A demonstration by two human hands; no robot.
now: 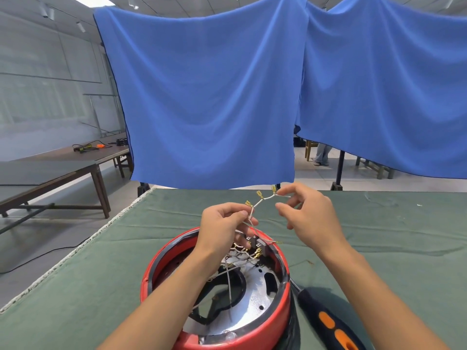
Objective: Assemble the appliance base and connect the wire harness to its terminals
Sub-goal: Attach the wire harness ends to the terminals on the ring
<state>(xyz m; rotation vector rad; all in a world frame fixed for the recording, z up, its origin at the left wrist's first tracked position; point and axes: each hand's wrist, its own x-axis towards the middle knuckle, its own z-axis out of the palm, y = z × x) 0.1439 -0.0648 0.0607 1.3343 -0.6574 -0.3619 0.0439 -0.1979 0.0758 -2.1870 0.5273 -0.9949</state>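
A round red appliance base (275,317) lies open side up on the green cloth, showing a shiny metal plate and black parts inside. White wires with brass terminals sit along its far inner wall (249,251). Above the base I hold a white wire harness (262,200) with several brass spade connectors. My left hand (222,226) grips its lower strands in curled fingers. My right hand (308,213) pinches the upper end between thumb and forefinger, near one brass connector (273,189).
A screwdriver with a dark blue and orange handle (328,322) lies right of the base. The green cloth (101,286) covers the table, its left edge fringed. Blue sheets (207,97) hang behind. A wooden bench (63,168) with tools stands far left.
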